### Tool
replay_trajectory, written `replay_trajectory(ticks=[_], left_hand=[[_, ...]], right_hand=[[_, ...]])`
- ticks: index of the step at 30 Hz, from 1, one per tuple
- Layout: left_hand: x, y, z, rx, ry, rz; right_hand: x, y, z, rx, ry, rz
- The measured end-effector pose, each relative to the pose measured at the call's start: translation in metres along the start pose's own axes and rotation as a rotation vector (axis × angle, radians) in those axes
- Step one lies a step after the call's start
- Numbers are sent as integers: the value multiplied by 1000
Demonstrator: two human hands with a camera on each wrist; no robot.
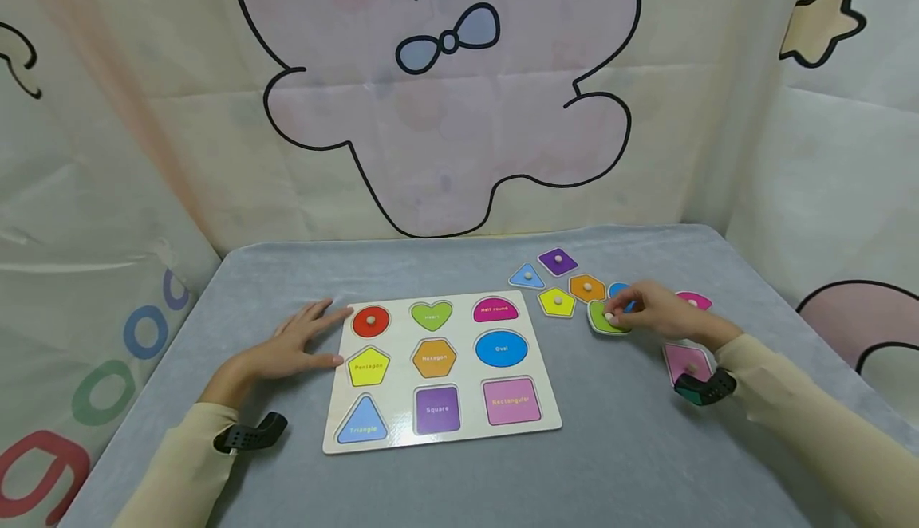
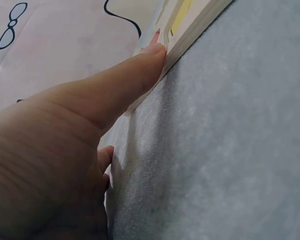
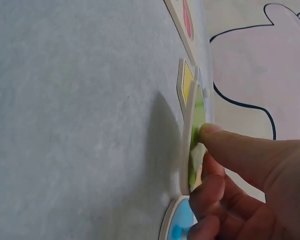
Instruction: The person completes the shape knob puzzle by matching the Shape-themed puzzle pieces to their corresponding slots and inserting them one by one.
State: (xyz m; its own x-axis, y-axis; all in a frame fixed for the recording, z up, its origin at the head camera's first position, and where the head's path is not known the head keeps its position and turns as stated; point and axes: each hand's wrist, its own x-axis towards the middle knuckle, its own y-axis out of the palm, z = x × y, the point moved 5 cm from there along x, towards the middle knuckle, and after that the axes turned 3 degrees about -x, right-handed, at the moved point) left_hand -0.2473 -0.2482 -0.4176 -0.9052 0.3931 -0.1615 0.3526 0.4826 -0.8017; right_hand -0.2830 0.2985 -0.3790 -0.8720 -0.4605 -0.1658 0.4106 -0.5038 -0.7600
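A white shape-puzzle board (image 1: 470,412) lies on the table, its recesses labelled with shape names; a red round piece with a knob (image 1: 371,321) sits in the top left one. My left hand (image 1: 290,348) rests at the board's left edge, fingers spread, with the thumb (image 2: 147,62) against the rim. Off to the right, my right hand (image 1: 656,313) pinches a green puzzle piece (image 3: 198,115) by its knob, thumb against fingers. The piece is tilted and casts a shadow on the cloth; its outline is partly hidden by the fingers.
Beyond the board's right corner lie knobbed pieces: a blue triangle (image 1: 527,277), a purple one (image 1: 558,261), a yellow pentagon (image 1: 556,302) and an orange hexagon (image 1: 587,287). A blue piece (image 3: 182,220), a magenta one (image 1: 694,300) and a pink rectangle (image 1: 685,362) are around my right hand.
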Motion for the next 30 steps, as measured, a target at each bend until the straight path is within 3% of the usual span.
replay_trajectory(ticks=[10, 25, 30], left_hand=[[-2, 1, 4, -6, -9, -6], [1, 0, 1, 7, -11, -1], [1, 0, -1, 1, -11, -3]], right_hand=[[17, -2, 17, -55, -44, -29], [29, 9, 34, -26, -33, -13], [35, 13, 41, -20, -71, -10]])
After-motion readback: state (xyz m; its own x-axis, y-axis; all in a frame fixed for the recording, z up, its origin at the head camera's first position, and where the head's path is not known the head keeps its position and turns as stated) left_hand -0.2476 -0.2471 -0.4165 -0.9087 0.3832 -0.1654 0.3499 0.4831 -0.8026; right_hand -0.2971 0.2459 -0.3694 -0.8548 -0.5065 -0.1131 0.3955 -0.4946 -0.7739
